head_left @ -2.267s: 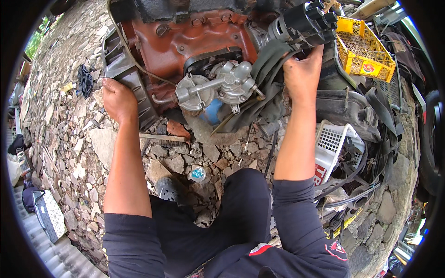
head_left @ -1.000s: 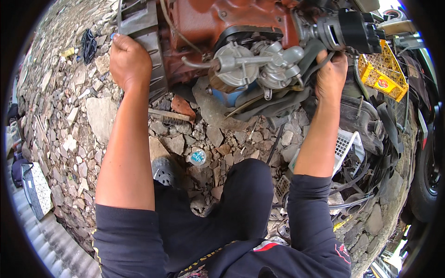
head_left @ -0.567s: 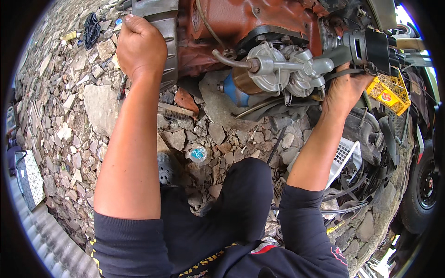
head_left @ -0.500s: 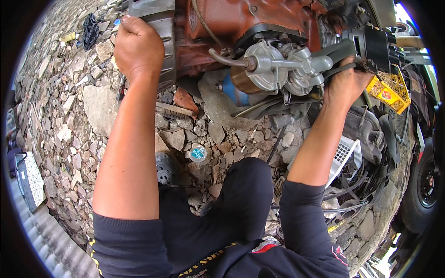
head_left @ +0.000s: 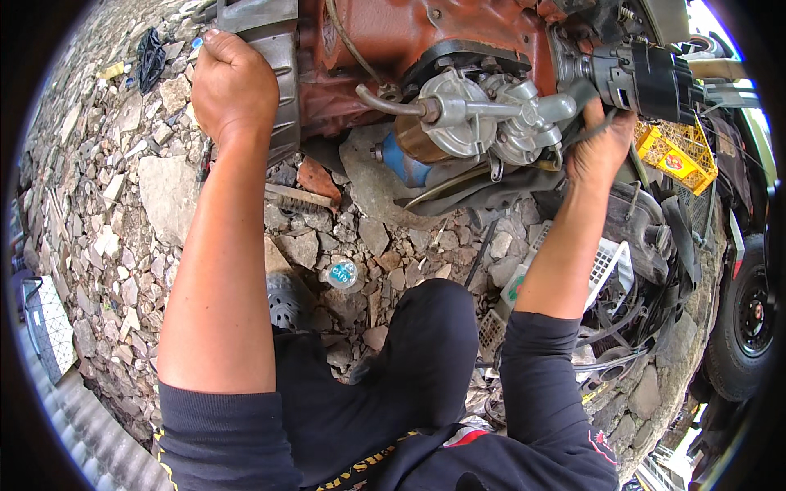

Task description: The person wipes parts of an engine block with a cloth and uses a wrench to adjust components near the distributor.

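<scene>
A rust-red engine block (head_left: 409, 37) fills the top of the view. My left hand (head_left: 233, 90) is closed on the grey ribbed housing (head_left: 282, 90) at its left end. My right hand (head_left: 602, 143) is closed under the black distributor (head_left: 647, 78), by a dark rubber strap; what exactly it grips is hidden. Between my hands, a silver pump (head_left: 458, 114) with pipes sits on the block, above a blue cylinder (head_left: 397, 159) and dark folded rubber or cloth (head_left: 483, 188).
Rubble covers the ground, with a wooden brush (head_left: 299, 196) and a clear cup (head_left: 342, 274). At the right are a yellow crate (head_left: 671, 159), white basket (head_left: 610, 266), black hoses, dark tank (head_left: 643, 221) and wheel (head_left: 745, 327). My bent legs (head_left: 426, 344) are below.
Since the earliest frame, the engine and both hands have shifted up and rightward in the view. Both hands remain closed on it. Since half a second ago, little has moved.
</scene>
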{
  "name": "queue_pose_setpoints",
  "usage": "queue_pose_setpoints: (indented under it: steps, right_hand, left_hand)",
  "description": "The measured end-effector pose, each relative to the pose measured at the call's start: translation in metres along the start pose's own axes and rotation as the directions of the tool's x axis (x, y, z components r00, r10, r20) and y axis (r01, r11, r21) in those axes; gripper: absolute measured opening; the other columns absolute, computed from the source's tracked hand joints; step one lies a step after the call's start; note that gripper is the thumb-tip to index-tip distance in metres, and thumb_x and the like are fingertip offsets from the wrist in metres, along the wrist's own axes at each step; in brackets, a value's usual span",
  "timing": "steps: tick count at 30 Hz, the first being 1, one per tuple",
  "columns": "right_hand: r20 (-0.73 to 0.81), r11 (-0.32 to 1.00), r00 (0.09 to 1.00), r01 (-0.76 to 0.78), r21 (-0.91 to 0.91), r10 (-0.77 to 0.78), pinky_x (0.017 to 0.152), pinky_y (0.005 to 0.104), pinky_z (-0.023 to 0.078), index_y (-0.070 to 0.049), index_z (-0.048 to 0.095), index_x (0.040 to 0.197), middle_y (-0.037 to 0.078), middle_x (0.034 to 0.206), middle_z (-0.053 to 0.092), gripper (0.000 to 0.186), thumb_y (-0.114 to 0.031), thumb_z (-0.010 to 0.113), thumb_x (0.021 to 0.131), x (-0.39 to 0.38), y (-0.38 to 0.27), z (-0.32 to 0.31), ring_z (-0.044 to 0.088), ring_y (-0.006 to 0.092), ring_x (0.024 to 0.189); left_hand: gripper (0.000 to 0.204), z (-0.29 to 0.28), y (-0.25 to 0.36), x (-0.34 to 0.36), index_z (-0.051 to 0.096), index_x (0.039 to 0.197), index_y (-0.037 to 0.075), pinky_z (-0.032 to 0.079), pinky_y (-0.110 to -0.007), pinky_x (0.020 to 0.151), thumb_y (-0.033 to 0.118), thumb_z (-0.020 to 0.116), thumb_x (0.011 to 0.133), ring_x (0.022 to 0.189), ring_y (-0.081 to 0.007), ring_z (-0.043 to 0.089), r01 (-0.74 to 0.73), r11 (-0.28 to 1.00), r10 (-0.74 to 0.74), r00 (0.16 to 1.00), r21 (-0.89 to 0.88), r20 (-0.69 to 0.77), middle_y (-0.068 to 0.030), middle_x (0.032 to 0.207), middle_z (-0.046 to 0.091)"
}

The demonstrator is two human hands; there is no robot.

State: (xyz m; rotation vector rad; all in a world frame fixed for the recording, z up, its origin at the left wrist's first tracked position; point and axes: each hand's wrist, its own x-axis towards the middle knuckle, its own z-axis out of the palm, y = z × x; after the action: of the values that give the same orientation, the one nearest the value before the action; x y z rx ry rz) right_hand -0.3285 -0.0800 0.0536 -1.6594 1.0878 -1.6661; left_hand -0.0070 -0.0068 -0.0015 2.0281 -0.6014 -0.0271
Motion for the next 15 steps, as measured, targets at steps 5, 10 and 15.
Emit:
queue_pose_setpoints:
  steps: [5,10,15]
  right_hand:
    - [-0.104,0.973,0.986,0.106,-0.207,-0.13,0.094,0.0285,0.039,0.004,0.045,0.121,0.011,0.113,0.056,0.041,0.004,0.058,0.081,-0.006,-0.002,0.016,0.054,0.0186,0.1]
    - [-0.069,0.995,0.998,0.006,0.102,0.001,0.091,0.028,0.043,0.002,0.044,0.125,0.012,0.116,0.056,0.043,0.012,0.043,0.083,-0.013,-0.007,-0.001,0.056,0.0177,0.102]
    - [-0.141,0.951,0.966,-0.243,-0.191,0.218,0.075,0.0253,0.047,0.0,0.04,0.125,0.011,0.096,0.06,0.039,0.007,0.042,0.087,-0.038,-0.033,-0.033,0.059,0.014,0.084]
  left_hand:
    - [0.056,-0.001,0.001,-0.001,0.063,0.098,0.001,0.043,-0.05,0.084,0.043,0.025,0.093,0.096,-0.0476,0.056,-0.005,1.0,0.005,1.0,-0.007,0.001,-0.0271,0.098,0.062]
    - [0.057,0.003,0.003,0.0,0.06,0.104,0.0,0.043,-0.05,0.085,0.044,0.026,0.094,0.098,-0.0484,0.054,0.024,1.0,-0.024,1.0,-0.019,0.011,-0.0282,0.101,0.061]
    - [0.055,0.0,-0.023,0.009,0.048,0.123,-0.005,0.035,-0.042,0.097,0.04,0.029,0.097,0.115,-0.0413,0.048,-0.065,0.985,0.081,0.992,-0.158,0.1,-0.0278,0.123,0.051]
